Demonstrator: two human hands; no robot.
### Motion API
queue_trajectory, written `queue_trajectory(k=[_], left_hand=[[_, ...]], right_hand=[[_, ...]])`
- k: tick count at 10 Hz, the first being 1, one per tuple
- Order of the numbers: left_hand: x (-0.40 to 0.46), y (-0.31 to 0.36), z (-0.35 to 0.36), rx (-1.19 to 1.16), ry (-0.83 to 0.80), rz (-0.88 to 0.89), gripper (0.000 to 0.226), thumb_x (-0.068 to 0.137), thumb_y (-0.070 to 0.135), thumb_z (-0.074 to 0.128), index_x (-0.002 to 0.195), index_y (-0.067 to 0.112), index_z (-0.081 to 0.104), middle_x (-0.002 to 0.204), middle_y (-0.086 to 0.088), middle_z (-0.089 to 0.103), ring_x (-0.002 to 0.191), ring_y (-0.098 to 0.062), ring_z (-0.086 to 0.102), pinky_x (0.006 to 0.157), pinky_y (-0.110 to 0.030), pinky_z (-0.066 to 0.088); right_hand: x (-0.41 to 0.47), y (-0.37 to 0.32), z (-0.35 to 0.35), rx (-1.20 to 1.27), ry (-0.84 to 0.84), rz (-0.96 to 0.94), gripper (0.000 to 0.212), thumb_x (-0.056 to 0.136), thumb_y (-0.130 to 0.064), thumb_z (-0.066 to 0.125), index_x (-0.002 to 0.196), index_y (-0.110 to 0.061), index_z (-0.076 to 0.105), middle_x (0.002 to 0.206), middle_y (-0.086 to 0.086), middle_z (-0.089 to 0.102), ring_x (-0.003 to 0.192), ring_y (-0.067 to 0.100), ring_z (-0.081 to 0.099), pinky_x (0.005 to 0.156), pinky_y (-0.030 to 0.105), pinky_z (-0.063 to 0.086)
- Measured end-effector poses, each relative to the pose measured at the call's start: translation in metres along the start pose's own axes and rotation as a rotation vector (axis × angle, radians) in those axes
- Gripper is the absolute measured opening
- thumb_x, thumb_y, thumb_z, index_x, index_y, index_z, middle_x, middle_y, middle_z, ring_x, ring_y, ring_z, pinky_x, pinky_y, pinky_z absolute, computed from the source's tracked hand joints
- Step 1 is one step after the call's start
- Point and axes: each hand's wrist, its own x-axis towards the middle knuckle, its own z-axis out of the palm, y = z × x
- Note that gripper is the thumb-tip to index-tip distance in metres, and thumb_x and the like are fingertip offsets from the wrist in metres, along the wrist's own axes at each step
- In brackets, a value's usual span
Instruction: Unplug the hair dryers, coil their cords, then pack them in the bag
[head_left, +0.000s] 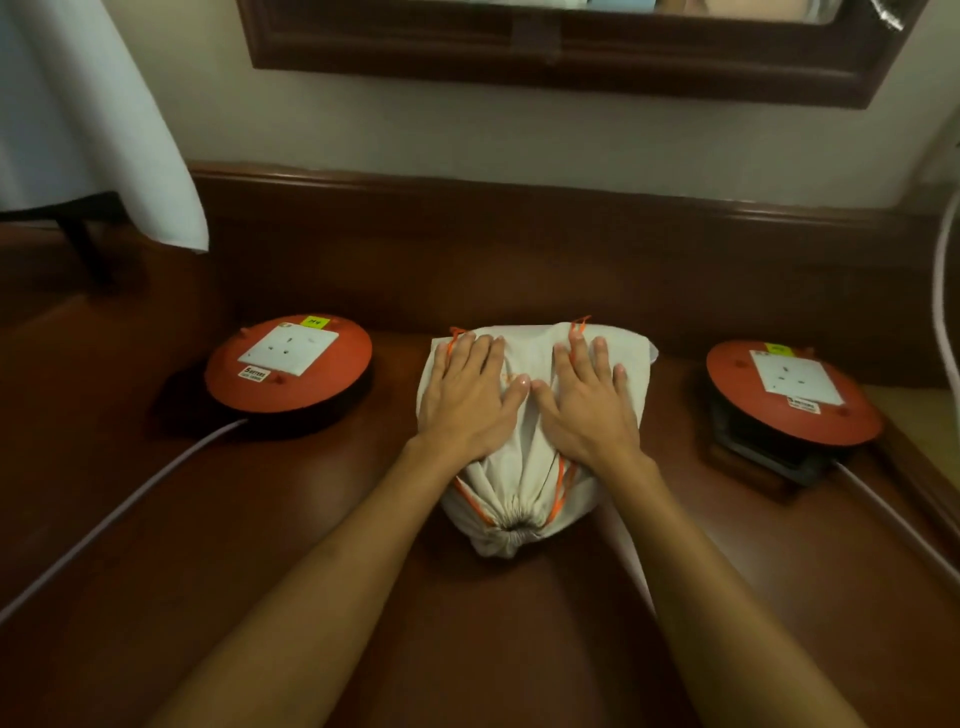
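Note:
A cream drawstring bag (524, 499) with orange cords lies bulging on the brown wooden table (311, 545), its mouth cinched tight and pointing toward me. My left hand (467, 400) rests flat on the bag's upper left part, fingers straight and spread. My right hand (587, 405) lies flat on its upper right part in the same way. The thumbs nearly meet at the bag's middle. No hair dryer shows; whatever fills the bag is hidden by the cloth.
A red round extension reel (288, 364) with a white socket sits left of the bag, its grey cable (119, 514) running toward the near left. A second red reel (792, 395) sits at the right. A white cloth (93, 114) hangs at the far left; a dark-framed mirror (561, 57) hangs above.

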Motion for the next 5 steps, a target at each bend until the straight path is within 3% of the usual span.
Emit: queue_trajectory(k=[4, 5], left_hand=[[0.026, -0.005, 0.004, -0.054, -0.047, 0.005, 0.069, 0.105, 0.057, 0.030, 0.161, 0.018, 0.024, 0.170, -0.001, 0.021, 0.159, -0.019, 0.003, 0.127, -0.043, -0.005], [0.027, -0.004, -0.020, -0.332, -0.114, -0.036, 0.066, 0.108, 0.051, 0.029, 0.165, 0.023, 0.011, 0.173, 0.001, 0.010, 0.159, -0.014, -0.003, 0.127, -0.040, -0.007]], right_hand=[[0.022, 0.004, -0.001, 0.013, -0.042, -0.003, 0.075, 0.101, -0.063, 0.018, 0.162, -0.022, 0.006, 0.170, -0.001, -0.014, 0.155, 0.022, -0.020, 0.126, 0.050, -0.005], [0.017, -0.003, -0.017, 0.082, -0.069, -0.004, 0.080, 0.098, -0.070, 0.014, 0.162, -0.025, 0.002, 0.170, 0.000, -0.013, 0.155, 0.022, -0.017, 0.125, 0.053, -0.007]])
